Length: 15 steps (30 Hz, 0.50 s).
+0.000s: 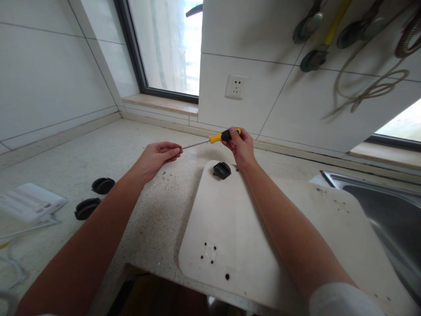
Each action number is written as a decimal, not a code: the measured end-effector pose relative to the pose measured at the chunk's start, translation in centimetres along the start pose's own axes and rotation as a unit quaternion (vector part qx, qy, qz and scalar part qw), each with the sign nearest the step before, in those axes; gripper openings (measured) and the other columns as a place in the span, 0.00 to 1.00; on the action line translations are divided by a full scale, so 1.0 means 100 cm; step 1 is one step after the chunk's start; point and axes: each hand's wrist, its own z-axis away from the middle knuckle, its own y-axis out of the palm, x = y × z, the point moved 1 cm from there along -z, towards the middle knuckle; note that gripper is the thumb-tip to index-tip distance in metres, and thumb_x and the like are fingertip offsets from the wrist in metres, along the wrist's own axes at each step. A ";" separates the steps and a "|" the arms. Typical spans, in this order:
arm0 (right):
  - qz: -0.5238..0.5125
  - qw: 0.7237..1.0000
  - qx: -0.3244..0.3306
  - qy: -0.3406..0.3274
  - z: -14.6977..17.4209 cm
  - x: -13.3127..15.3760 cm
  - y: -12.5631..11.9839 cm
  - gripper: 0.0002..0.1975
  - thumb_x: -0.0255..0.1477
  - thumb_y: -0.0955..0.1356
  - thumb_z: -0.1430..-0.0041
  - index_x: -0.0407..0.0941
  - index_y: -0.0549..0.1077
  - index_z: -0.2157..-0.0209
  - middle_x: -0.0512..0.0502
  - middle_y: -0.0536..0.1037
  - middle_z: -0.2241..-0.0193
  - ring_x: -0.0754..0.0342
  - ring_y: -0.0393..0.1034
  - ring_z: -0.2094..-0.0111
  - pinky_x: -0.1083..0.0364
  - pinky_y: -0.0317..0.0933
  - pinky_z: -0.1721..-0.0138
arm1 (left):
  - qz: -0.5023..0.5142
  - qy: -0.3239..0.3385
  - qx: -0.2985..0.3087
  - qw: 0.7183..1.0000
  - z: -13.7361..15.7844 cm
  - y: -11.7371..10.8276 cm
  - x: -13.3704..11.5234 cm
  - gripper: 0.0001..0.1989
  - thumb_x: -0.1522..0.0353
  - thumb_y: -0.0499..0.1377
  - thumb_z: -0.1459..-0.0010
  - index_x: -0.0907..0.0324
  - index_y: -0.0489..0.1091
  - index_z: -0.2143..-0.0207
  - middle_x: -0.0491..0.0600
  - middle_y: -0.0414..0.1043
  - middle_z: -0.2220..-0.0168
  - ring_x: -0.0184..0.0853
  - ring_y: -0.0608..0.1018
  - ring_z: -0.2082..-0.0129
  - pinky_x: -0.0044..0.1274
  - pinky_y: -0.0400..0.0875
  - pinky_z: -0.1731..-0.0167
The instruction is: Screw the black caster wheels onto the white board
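A screwdriver (215,138) with a yellow and black handle is held level above the counter, its shaft pointing left. My right hand (241,147) grips the handle. At the tip of the shaft, my left hand (161,159) is closed in a pinch; whether a screw sits between its fingers cannot be made out. Below my right hand lies a white board (226,215) with rounded corners and several screw holes. A black caster wheel (222,170) sits on the board's far left corner. Two loose casters, one farther (103,185) and one nearer (87,208), rest beside my left forearm.
A white power strip (33,202) with a cable lies at the far left of the counter (154,219). On the right is a steel sink (388,210), partly overlapped by the board. A wall socket (236,87), pipe valves (314,59) and a window (167,48) are behind.
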 end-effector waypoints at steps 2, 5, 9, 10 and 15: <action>-0.003 1.000 0.003 0.000 0.001 0.001 0.001 0.39 0.57 0.89 0.67 0.47 0.76 0.63 0.58 0.79 0.70 0.61 0.77 0.69 0.59 0.84 0.60 | -0.006 0.007 -0.004 1.000 0.001 0.001 -0.001 0.26 0.57 0.86 0.61 0.56 0.88 0.60 0.55 0.89 0.57 0.42 0.88 0.54 0.37 0.85 0.43; -0.005 1.000 0.005 -0.001 0.001 0.003 0.002 0.40 0.56 0.89 0.67 0.47 0.76 0.62 0.59 0.77 0.72 0.62 0.77 0.70 0.59 0.84 0.60 | -0.020 0.027 -0.023 0.999 0.001 0.003 -0.002 0.27 0.56 0.86 0.62 0.57 0.88 0.60 0.54 0.89 0.59 0.42 0.88 0.55 0.38 0.84 0.41; 0.000 1.000 0.005 -0.001 0.003 0.004 0.004 0.41 0.57 0.89 0.69 0.47 0.76 0.63 0.60 0.77 0.72 0.61 0.78 0.69 0.59 0.85 0.59 | -0.042 0.053 -0.044 0.997 0.001 0.004 -0.002 0.27 0.55 0.86 0.61 0.57 0.88 0.59 0.54 0.89 0.59 0.43 0.88 0.55 0.40 0.84 0.41; 0.003 1.000 0.003 0.000 0.003 0.004 0.003 0.40 0.58 0.89 0.69 0.47 0.76 0.63 0.59 0.78 0.72 0.61 0.79 0.69 0.59 0.85 0.59 | -0.046 0.057 -0.048 0.996 0.001 0.005 -0.002 0.27 0.55 0.86 0.61 0.56 0.88 0.59 0.55 0.90 0.59 0.44 0.88 0.55 0.40 0.84 0.41; 0.031 0.999 -0.022 0.014 0.003 0.002 0.000 0.37 0.59 0.87 0.61 0.47 0.74 0.65 0.54 0.83 0.70 0.60 0.79 0.74 0.60 0.82 0.68 | -0.071 0.082 -0.051 0.993 0.004 0.011 -0.003 0.26 0.54 0.83 0.55 0.58 0.88 0.57 0.56 0.89 0.58 0.47 0.89 0.53 0.41 0.85 0.43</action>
